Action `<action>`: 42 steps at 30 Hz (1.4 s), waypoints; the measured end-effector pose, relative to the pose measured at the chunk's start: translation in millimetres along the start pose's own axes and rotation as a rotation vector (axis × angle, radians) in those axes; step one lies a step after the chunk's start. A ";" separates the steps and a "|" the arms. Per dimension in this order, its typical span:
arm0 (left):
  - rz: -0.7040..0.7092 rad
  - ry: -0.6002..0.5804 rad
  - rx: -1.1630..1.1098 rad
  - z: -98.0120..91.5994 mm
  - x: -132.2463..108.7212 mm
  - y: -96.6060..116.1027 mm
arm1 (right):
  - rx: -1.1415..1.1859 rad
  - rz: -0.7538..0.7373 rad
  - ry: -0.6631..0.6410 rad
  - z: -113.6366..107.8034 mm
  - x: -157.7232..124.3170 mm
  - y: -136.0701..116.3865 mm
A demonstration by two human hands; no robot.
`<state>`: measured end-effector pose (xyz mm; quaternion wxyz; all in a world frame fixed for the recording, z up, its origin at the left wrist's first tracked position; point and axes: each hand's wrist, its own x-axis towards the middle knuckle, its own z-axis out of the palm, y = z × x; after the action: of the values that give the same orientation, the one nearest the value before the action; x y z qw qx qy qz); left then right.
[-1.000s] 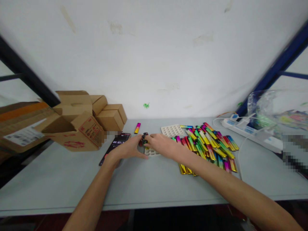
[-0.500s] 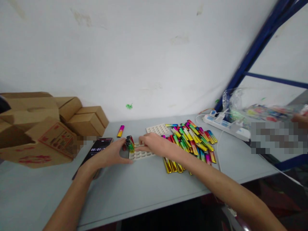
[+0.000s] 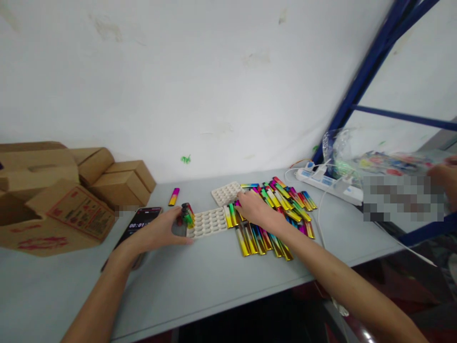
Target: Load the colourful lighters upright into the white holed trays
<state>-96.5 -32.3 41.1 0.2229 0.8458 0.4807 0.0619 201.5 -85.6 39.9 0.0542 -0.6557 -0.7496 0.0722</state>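
Observation:
A white tray [image 3: 209, 223] with rows of slots lies flat on the table, and a few lighters [image 3: 187, 215] stand upright at its left end. My left hand [image 3: 162, 231] curves around that end, thumb stretched along the near edge and fingers apart beside the lighters. My right hand [image 3: 257, 208] is at the left side of a heap of shiny multicoloured lighters [image 3: 282, 202]. Its bent fingers are closed on a lighter [image 3: 238, 205] with a purple top; the fingertips are partly hidden. More lighters [image 3: 252, 240] lie side by side in front of the heap.
A second white tray [image 3: 225, 193] lies behind. One lighter [image 3: 173, 196] lies alone near the wall. A phone [image 3: 130, 228] and cardboard boxes [image 3: 74, 205] are on the left. A power strip [image 3: 330, 186] and another person's hand [image 3: 444, 176] by a plastic bag are on the right.
My right hand has moved right from above the tray to the heap of lighters, uncovering the tray's slots. My left hand stays at the tray's left end. The view has shifted slightly.

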 end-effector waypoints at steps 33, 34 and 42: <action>-0.012 -0.003 -0.014 0.8 0.7 -2.2 | 0.755 -0.056 0.507 -8.2 -23.9 5.2; -0.014 -0.001 -0.016 0.5 0.7 -1.8 | 0.746 -0.061 0.505 -7.7 -24.0 5.1; 0.007 -0.012 -0.010 1.1 -0.3 -2.5 | 0.785 -0.128 0.434 -7.2 -27.3 3.6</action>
<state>-98.3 -31.8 39.0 0.2297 0.8468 0.4760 0.0602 209.9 -111.8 46.7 0.4588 -0.5378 -0.6758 0.2085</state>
